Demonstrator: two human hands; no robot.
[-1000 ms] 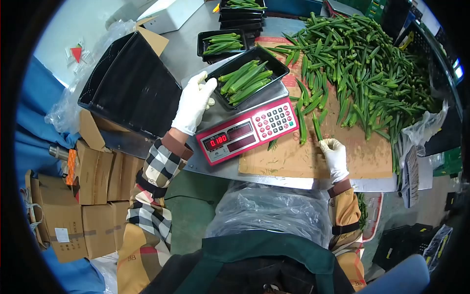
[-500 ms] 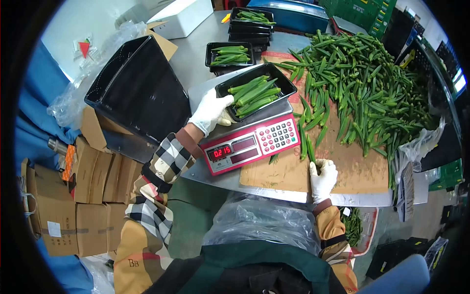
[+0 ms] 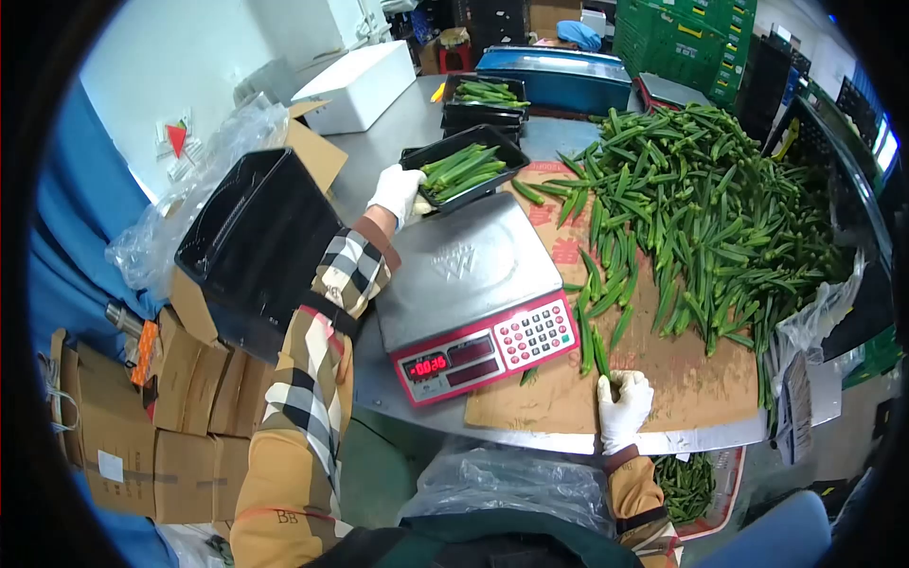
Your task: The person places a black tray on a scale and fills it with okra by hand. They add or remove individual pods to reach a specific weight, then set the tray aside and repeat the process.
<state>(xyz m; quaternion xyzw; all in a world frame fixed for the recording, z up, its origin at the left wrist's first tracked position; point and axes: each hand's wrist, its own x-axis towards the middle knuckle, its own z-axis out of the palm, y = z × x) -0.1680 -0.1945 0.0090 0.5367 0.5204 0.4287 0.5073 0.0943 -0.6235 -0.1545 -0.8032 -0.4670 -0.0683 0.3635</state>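
Observation:
My left hand, in a white glove, grips the left edge of a black plastic tray. Several green okra pods lie in that tray, which is raised past the back of the scale and hides most of what is beneath it. The bare metal pan of the red electronic scale shows in front, red digits lit on its display. Low on the cardboard, my gloved right hand has its fingers curled, thumb and forefinger closed at the end of an okra pod.
A large okra heap covers the right of the cardboard sheet. Stacked filled trays stand at the back. Left are a black bin and a white foam box. A brush hangs at the right edge.
My left hand has lifted the tray of okra off the scale and carried it back and left, over the nearer tray stack. The scale's reading has changed. My right hand stays by the same pod.

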